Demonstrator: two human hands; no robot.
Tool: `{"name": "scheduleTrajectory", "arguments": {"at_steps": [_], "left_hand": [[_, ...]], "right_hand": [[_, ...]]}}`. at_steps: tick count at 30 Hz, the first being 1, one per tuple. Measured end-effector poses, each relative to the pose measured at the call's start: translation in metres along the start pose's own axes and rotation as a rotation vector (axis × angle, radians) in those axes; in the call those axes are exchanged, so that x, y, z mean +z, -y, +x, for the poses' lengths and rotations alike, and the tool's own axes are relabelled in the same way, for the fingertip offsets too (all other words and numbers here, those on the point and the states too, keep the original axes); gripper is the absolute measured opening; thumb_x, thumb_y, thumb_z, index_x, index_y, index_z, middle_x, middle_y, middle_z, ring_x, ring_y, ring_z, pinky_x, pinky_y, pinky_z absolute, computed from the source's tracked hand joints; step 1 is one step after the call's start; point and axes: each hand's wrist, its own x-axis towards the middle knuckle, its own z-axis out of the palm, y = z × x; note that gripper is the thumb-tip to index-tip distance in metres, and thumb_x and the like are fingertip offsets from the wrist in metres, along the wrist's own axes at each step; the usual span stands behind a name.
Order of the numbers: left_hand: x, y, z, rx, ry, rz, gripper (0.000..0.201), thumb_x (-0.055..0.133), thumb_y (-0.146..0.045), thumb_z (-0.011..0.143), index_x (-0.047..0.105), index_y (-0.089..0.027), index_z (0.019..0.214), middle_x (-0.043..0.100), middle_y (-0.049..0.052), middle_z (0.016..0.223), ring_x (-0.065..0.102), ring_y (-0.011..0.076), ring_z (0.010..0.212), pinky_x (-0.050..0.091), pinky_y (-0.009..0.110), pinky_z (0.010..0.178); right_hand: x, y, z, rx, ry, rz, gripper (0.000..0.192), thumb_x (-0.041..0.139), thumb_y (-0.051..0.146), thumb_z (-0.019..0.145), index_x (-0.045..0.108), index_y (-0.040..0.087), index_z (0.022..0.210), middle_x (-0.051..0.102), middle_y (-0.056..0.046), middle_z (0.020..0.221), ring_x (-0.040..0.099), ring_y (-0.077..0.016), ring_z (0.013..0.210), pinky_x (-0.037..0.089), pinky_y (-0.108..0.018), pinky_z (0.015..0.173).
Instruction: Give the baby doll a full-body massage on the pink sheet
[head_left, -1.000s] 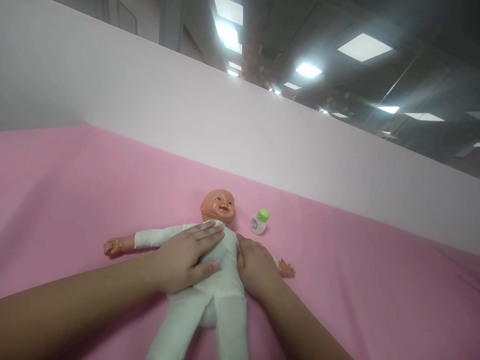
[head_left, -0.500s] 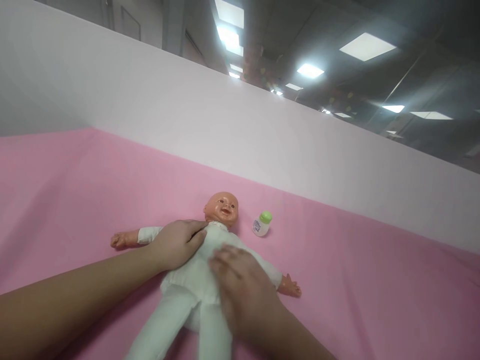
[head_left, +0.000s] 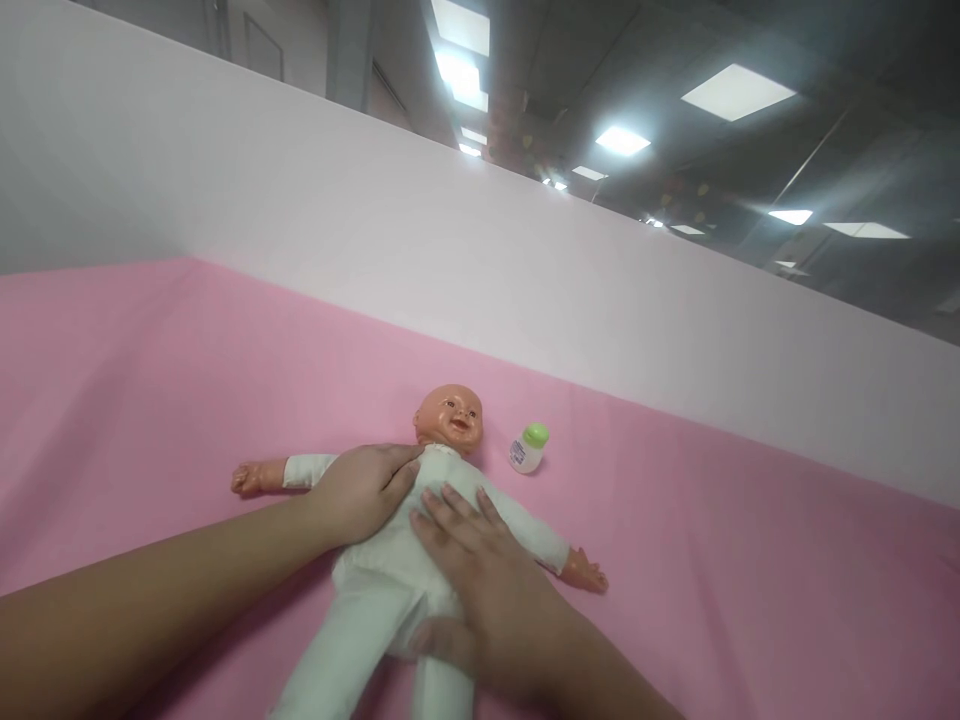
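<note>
A baby doll (head_left: 420, 540) in white clothing is laid face up on the pink worktop (head_left: 150, 380), midway along its far edge. The left hand (head_left: 360, 492) is laid flat on the doll's shoulder and the right hand (head_left: 480, 570) is spread on its belly. A small green-capped bottle (head_left: 528, 449) is seen just beside the head.

We've got doll (head_left: 442, 470) flat on back on pink sheet (head_left: 150, 380), white suit. Our left hand (head_left: 364, 490) flat on its shoulder, right hand (head_left: 480, 570) spread on belly. Small green-capped bottle (head_left: 529, 448) just right of head, white wall (head_left: 375, 210) far behind.
</note>
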Motion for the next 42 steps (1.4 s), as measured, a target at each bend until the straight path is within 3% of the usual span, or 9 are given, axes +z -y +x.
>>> {"name": "scheduleTrajectory", "arguments": {"at_steps": [8,15,18,23,25,27,30,36,42], "left_hand": [[0.003,0.003,0.002,0.016,-0.008,0.039,0.046,0.039,-0.045,0.103,0.069,-0.025,0.131,0.071,0.005,0.131,0.067,0.0268,0.118,0.050,0.039,0.102],[0.004,0.004,0.002,0.018,-0.014,0.063,0.044,0.040,-0.043,0.102,0.066,-0.023,0.131,0.070,0.005,0.133,0.064,0.0274,0.121,0.048,0.041,0.105],[0.004,0.005,0.003,0.027,-0.047,0.059,0.042,0.042,-0.041,0.101,0.067,-0.021,0.128,0.072,0.007,0.128,0.066,0.0281,0.117,0.050,0.042,0.102],[0.003,-0.019,-0.013,0.344,-0.201,0.036,0.028,0.050,-0.028,0.094,0.071,-0.019,0.112,0.074,0.010,0.118,0.065,0.0298,0.114,0.042,0.049,0.109],[0.005,-0.039,-0.026,0.557,-0.114,-0.076,0.028,0.052,-0.024,0.089,0.069,-0.020,0.111,0.075,0.010,0.109,0.067,0.0279,0.105,0.046,0.046,0.105],[0.008,-0.057,-0.039,0.725,0.105,-0.213,0.028,0.053,-0.026,0.088,0.067,-0.022,0.111,0.076,0.007,0.093,0.070,0.0254,0.090,0.053,0.041,0.093],[0.012,-0.073,-0.049,0.813,0.301,-0.218,0.042,0.057,-0.040,0.089,0.061,-0.024,0.128,0.076,0.009,0.105,0.071,0.0293,0.099,0.050,0.045,0.104],[0.001,-0.054,-0.036,0.583,0.373,0.080,0.070,0.064,-0.050,0.089,0.046,-0.028,0.152,0.044,0.011,0.160,0.040,0.0383,0.146,0.022,0.059,0.124],[0.006,-0.022,-0.020,0.339,0.204,0.192,0.075,0.050,-0.055,0.097,0.031,-0.022,0.161,0.029,0.012,0.166,0.027,0.0351,0.153,0.020,0.059,0.125]], "right_hand": [[0.003,-0.029,0.005,0.243,-0.068,0.031,0.079,0.040,0.064,0.101,0.016,0.022,0.163,0.012,-0.005,0.170,0.012,-0.0252,0.157,0.012,-0.047,0.128],[-0.002,-0.048,0.008,0.432,-0.227,0.049,0.052,0.036,0.054,0.104,0.051,0.028,0.147,0.059,-0.006,0.146,0.056,-0.0265,0.131,0.043,-0.042,0.106],[0.001,-0.056,0.012,0.534,-0.248,0.009,0.049,0.032,0.051,0.105,0.064,0.025,0.130,0.069,-0.008,0.130,0.064,-0.0277,0.117,0.046,-0.040,0.096],[0.007,-0.057,0.013,0.520,-0.305,0.008,0.045,0.030,0.048,0.106,0.068,0.026,0.118,0.073,-0.006,0.118,0.066,-0.0247,0.109,0.045,-0.036,0.092],[0.007,-0.056,0.012,0.514,-0.304,0.009,0.045,0.030,0.047,0.106,0.069,0.027,0.114,0.074,-0.005,0.115,0.067,-0.0243,0.106,0.045,-0.035,0.090],[0.006,-0.056,0.012,0.513,-0.296,0.004,0.045,0.030,0.047,0.106,0.069,0.026,0.113,0.074,-0.006,0.113,0.067,-0.0243,0.104,0.045,-0.034,0.087],[0.005,-0.056,0.012,0.517,-0.292,-0.006,0.044,0.031,0.046,0.105,0.069,0.026,0.113,0.074,-0.006,0.111,0.067,-0.0240,0.102,0.045,-0.033,0.085],[0.006,-0.059,0.014,0.508,-0.280,-0.019,0.039,0.035,0.038,0.104,0.068,0.024,0.121,0.074,-0.008,0.114,0.067,-0.0240,0.103,0.045,-0.033,0.087],[0.006,-0.057,0.013,0.480,-0.300,-0.013,0.041,0.034,0.042,0.105,0.069,0.025,0.117,0.075,-0.007,0.112,0.068,-0.0238,0.103,0.046,-0.034,0.088]]}}
